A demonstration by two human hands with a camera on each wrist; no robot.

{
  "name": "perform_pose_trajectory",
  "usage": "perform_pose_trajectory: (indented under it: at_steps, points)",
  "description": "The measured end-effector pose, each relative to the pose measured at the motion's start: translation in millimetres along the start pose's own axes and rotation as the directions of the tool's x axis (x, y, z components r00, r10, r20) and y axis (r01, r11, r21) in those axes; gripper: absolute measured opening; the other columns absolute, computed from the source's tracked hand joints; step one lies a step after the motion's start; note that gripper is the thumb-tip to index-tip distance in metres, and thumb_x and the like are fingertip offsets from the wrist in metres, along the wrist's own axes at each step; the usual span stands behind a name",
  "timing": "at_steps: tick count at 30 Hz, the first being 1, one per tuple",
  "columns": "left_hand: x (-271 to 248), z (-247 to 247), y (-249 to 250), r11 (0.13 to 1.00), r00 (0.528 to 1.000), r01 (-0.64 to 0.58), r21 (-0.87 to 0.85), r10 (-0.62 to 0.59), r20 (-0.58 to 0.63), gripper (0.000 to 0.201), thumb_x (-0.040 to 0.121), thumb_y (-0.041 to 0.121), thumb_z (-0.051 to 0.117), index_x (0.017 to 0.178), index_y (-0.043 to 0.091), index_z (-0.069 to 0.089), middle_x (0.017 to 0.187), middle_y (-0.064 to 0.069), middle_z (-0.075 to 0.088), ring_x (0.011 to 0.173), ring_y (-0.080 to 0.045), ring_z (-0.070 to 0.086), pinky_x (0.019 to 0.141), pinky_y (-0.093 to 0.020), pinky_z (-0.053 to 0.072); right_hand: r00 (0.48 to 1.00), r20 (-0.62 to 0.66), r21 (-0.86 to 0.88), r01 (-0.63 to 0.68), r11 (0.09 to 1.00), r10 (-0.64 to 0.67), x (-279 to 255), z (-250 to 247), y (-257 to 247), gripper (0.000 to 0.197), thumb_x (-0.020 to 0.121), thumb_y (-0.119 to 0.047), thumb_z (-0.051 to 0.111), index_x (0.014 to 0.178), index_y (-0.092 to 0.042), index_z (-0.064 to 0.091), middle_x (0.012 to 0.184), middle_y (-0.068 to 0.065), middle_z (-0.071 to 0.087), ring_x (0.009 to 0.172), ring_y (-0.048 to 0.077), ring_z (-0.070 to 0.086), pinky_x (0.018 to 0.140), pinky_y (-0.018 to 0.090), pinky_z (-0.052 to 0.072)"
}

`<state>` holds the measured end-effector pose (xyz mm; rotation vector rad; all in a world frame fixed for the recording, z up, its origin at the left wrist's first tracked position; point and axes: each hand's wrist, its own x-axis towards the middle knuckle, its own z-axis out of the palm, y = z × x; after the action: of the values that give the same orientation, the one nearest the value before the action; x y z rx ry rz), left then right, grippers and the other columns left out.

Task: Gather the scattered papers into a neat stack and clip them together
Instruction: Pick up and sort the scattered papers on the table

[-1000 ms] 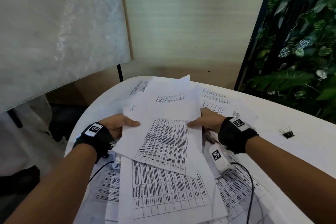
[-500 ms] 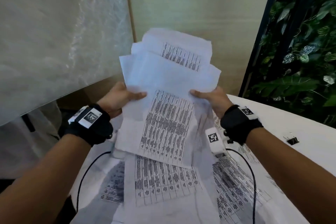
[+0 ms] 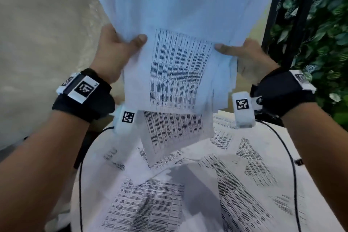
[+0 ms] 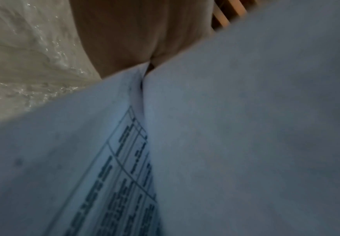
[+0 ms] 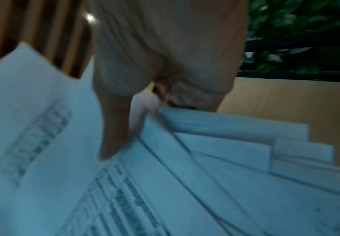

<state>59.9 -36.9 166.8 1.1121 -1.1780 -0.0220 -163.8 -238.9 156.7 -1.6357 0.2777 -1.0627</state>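
Observation:
A loose, fanned bundle of printed papers hangs upright above the table. My left hand grips its left edge, thumb on the front sheet. My right hand grips the right edge the same way. The left wrist view shows the palm against the sheets. In the right wrist view the thumb lies across staggered paper edges. One sheet sags below the bundle. More printed sheets lie scattered on the white table. A small black binder clip peeks out beside my right forearm.
A pale board stands on the left. A black frame with green foliage rises on the right. Black cables run from both wrist units across the table.
Both hands have lifted the bundle from the table up toward the camera, tilting it upright. Sheets underneath stayed on the table.

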Motion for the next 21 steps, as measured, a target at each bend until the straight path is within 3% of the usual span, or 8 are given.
perform_pose_trajectory:
  at_steps: [1, 3, 5, 8, 11, 13, 17, 21]
  points:
    - [0, 2, -2, 1.000, 1.000, 0.013, 0.008, -0.013, 0.005, 0.036, 0.089, 0.002, 0.069, 0.122, -0.003, 0.059, 0.112, -0.010, 0.072, 0.092, -0.011, 0.072, 0.077, -0.025, 0.056, 0.997, 0.047, -0.053, -0.054, 0.997, 0.056, -1, -1, 6, 0.063, 0.053, -0.028, 0.095, 0.108, -0.014, 0.069, 0.114, -0.001, 0.073, 0.104, 0.011, 0.062, 0.107, 0.058, 0.039]
    - [-4, 7, -11, 0.998, 0.997, 0.066, 0.004, -0.066, 0.026, 0.033, 0.087, -0.001, 0.069, 0.119, 0.000, 0.062, 0.100, 0.003, 0.077, 0.090, -0.011, 0.073, 0.076, -0.026, 0.057, 0.997, 0.068, -0.117, -0.020, 0.993, 0.028, -6, -1, 19, 0.074, 0.060, -0.021, 0.091, 0.126, -0.015, 0.057, 0.124, -0.005, 0.068, 0.116, 0.007, 0.061, 0.106, 0.037, 0.046]
    - [-11, 12, -21, 0.989, 0.989, 0.142, -0.032, -0.140, 0.041, 0.035, 0.086, -0.003, 0.070, 0.120, -0.004, 0.062, 0.101, 0.003, 0.078, 0.092, -0.015, 0.074, 0.078, -0.030, 0.058, 0.999, 0.038, -0.171, 0.018, 0.985, -0.012, -13, 4, 31, 0.059, 0.068, -0.013, 0.085, 0.118, -0.027, 0.056, 0.119, -0.011, 0.067, 0.114, -0.001, 0.061, 0.101, 0.023, 0.047]
    - [-19, 17, -30, 0.985, 0.982, 0.173, 0.004, -0.173, 0.079, 0.040, 0.088, 0.002, 0.068, 0.127, -0.005, 0.059, 0.103, 0.004, 0.077, 0.092, -0.014, 0.073, 0.080, -0.031, 0.057, 0.992, -0.110, -0.256, 0.039, 0.966, -0.070, -21, 13, 43, 0.045, 0.068, -0.019, 0.087, 0.104, -0.024, 0.059, 0.111, -0.003, 0.068, 0.106, 0.009, 0.064, 0.099, 0.028, 0.051]
    - [-18, 23, -26, 0.991, 0.979, 0.110, 0.081, -0.122, 0.166, 0.041, 0.096, 0.006, 0.059, 0.136, -0.003, 0.051, 0.115, 0.001, 0.071, 0.096, -0.007, 0.070, 0.080, -0.023, 0.055, 0.972, -0.220, -0.281, 0.023, 0.959, -0.088, -26, 26, 43, 0.037, 0.076, -0.019, 0.082, 0.077, -0.026, 0.046, 0.086, -0.016, 0.055, 0.081, 0.001, 0.057, 0.070, 0.007, 0.046]
    - [-13, 24, -21, 0.995, 0.980, 0.081, 0.053, -0.089, 0.180, 0.046, 0.099, 0.007, 0.055, 0.143, 0.001, 0.043, 0.131, -0.008, 0.064, 0.111, -0.014, 0.066, 0.090, -0.028, 0.054, 0.956, -0.256, -0.277, 0.066, 0.959, -0.140, -27, 34, 39, 0.044, 0.078, -0.021, 0.080, 0.071, -0.027, 0.038, 0.082, -0.017, 0.046, 0.072, -0.004, 0.049, 0.063, 0.007, 0.041]
    - [-13, 27, -28, 0.995, 0.991, 0.081, -0.056, -0.075, 0.107, 0.059, 0.095, 0.011, 0.060, 0.148, 0.008, 0.035, 0.143, -0.011, 0.055, 0.129, -0.026, 0.056, 0.105, -0.043, 0.048, 0.939, -0.318, -0.201, 0.070, 0.977, -0.133, -26, 40, 41, 0.042, 0.069, -0.030, 0.087, 0.084, -0.024, 0.048, 0.099, -0.003, 0.062, 0.093, 0.011, 0.060, 0.084, 0.022, 0.048]
    - [-58, 30, -76, 0.955, 0.960, 0.279, -0.102, -0.275, 0.049, 0.054, 0.084, 0.007, 0.072, 0.134, 0.014, 0.051, 0.126, -0.006, 0.069, 0.109, -0.024, 0.068, 0.083, -0.035, 0.058, 0.990, -0.143, -0.041, -0.007, 0.999, 0.001, -41, 32, 83, 0.051, 0.064, -0.004, 0.088, 0.109, -0.014, 0.065, 0.102, -0.005, 0.074, 0.094, 0.001, 0.070, 0.085, 0.018, 0.054]
